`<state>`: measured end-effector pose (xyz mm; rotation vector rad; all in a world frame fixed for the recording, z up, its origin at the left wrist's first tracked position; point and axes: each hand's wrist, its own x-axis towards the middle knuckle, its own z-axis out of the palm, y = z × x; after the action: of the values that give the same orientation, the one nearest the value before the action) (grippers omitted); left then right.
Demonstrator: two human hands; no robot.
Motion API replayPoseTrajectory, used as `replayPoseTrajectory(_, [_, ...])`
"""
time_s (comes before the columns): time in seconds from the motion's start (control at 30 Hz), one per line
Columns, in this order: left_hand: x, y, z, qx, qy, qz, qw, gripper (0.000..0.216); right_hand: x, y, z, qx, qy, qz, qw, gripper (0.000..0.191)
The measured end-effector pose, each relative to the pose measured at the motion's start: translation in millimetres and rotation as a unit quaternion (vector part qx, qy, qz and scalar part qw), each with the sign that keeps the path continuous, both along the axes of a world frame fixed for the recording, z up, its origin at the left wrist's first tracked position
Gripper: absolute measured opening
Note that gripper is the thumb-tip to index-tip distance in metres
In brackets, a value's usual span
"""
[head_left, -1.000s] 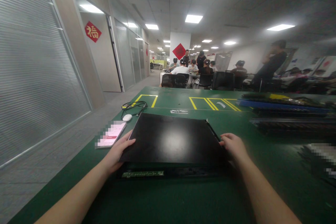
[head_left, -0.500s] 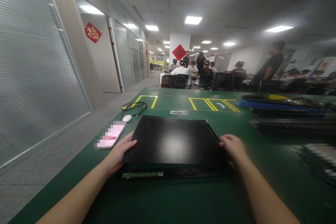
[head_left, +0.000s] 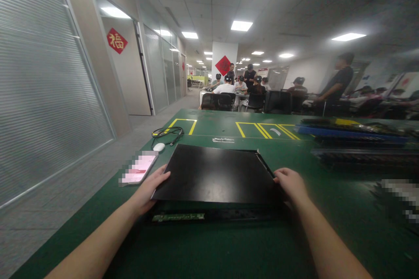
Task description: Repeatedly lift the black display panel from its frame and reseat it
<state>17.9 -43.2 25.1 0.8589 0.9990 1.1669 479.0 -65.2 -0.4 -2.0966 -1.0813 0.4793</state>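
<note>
Panel, black and flat [head_left: 212, 174], lies between the two hands above the green table [head_left: 203, 250], its long axis appearing to run from side to side, so each hand meets a short end and neither is nearer than the other. The left hand [head_left: 149, 189] is clamped on the left end, thumb laid over the top face and the other fingers passing out of sight at the edge. The right hand [head_left: 292, 183] has its fingertips gathered at the right end, beside a thin dark rail [head_left: 266, 165]; whether they pinch the panel or only the rail, I cannot tell. The panel's near edge, facing the wearer, stands apart from a dark strip [head_left: 242, 215] below it, and a green circuit board [head_left: 178, 217] shows along the left part of that strip. Beyond the left hand lie a phone [head_left: 141, 171], just beside it a white mouse [head_left: 159, 147], and then a coiled black cable [head_left: 178, 129], all apart from the panel
</note>
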Motion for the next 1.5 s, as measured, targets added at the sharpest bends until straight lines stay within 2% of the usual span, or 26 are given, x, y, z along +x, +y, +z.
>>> replayPoseTrajectory(0.2, [1.6,-1.1,0.2,0.009,0.011,0.006,1.000,0.056,-3.3,-2.2,3.7,0.000,-0.011,0.000,1.000,0.022])
replayPoseTrajectory(0.47, [9.4,-10.8,19.8,-0.016,-0.006,0.048,0.999,0.030,-4.6,-3.0,3.8,-0.001,-0.006,0.001,1.000,0.022])
replayPoseTrajectory(0.8, [4.1,-4.4,10.8,-0.001,-0.027,0.051,0.998,0.035,-7.0,-3.9,5.3,0.001,-0.038,0.003,0.999,0.023])
replayPoseTrajectory(1.13, [3.8,-4.8,9.7,0.015,0.000,0.020,1.000,0.034,-5.9,-2.6,3.7,-0.012,-0.070,0.014,0.997,0.029])
replayPoseTrajectory(1.5, [1.7,-1.5,6.6,0.027,0.009,0.018,0.999,0.033,-7.3,-4.1,6.6,-0.021,-0.077,0.017,0.997,0.027])
